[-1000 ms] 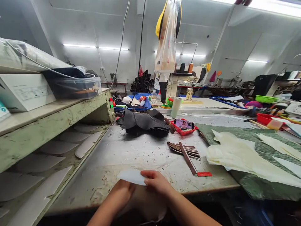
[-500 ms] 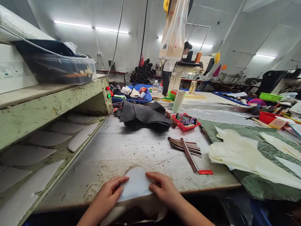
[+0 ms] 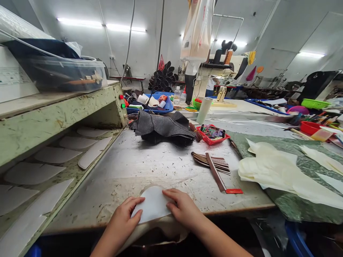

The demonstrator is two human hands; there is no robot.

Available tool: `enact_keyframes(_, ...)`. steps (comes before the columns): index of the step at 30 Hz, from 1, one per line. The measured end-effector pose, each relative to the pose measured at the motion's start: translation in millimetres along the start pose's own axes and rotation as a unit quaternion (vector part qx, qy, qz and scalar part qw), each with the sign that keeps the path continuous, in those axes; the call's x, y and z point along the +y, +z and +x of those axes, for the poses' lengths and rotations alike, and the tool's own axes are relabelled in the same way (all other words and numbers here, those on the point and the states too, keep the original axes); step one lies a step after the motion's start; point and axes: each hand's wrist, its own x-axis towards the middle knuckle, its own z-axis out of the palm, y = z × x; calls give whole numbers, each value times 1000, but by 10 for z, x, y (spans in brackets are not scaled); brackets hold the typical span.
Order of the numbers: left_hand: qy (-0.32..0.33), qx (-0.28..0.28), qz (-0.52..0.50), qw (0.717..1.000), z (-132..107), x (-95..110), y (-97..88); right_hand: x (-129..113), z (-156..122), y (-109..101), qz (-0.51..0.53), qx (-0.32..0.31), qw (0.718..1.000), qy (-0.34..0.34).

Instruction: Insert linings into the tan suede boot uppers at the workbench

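Observation:
A white piece of sheet material (image 3: 152,205) with a rounded far edge lies at the front edge of the metal table. It sits on a larger beige piece (image 3: 163,225), which hangs over the edge towards me. My left hand (image 3: 123,217) is curled against the white piece's left side, thumb and forefinger pressed on it. From the right, my right hand (image 3: 184,210) holds it with forefinger and thumb on the surface. Both hands keep the piece against the table. The other fingers are partly hidden beneath the hands.
Dark grey material (image 3: 166,128) lies stacked farther back. Brown strips (image 3: 214,164) and a red-handled tool (image 3: 234,191) are at right, beyond them a red basket (image 3: 211,141) with a phone. Cream pieces (image 3: 276,171) cover a green slab. White cut pieces (image 3: 60,155) fill the left shelf.
The view has shifted slightly, so the background sits higher. My hands remain on the white piece; the right hand's fingertips have moved slightly left and up in the picture.

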Motion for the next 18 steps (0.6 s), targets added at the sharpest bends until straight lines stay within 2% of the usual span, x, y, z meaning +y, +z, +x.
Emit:
enact_keyframes(7,-8,10,10,1000,-58,78,0,45,1,-29,86,4,996,26)
enact_keyframes(12,-14,11,-100,995,-123,-8,39,97,-26,-47,147,18,988,39)
enact_keyframes(14,-18,13,-148,989,-140,-44,50,132,-55,-79,233,36,969,77)
enact_keyframes(16,-26,11,-170,985,-150,-49,37,148,-88,-110,331,64,933,123)
enact_keyframes(18,-20,-11,-176,984,-159,-22,5,129,-110,-114,384,72,909,145)
